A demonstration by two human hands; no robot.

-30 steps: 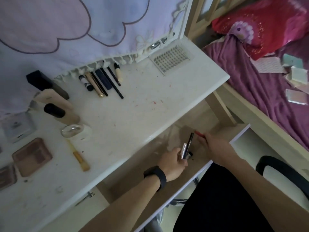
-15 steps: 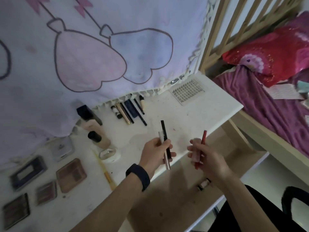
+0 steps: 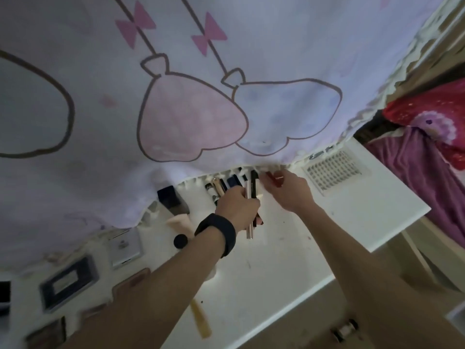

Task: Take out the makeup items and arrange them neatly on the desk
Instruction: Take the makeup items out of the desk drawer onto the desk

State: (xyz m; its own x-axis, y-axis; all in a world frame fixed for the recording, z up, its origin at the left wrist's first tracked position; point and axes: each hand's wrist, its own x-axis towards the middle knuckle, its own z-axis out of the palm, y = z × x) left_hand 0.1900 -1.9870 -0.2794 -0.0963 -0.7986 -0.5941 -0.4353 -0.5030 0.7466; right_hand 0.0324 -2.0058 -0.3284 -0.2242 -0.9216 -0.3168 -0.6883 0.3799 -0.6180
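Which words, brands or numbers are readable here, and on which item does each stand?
No text is readable.
White case: dark logo, too blurred.
Dark palette: pale label, too blurred.
Silver tube in left hand: no legible print.
Red tube in right hand: no legible print.

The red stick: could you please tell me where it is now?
In the head view, the red stick is pinched in the right hand at the curtain hem, just right of the pencil row.
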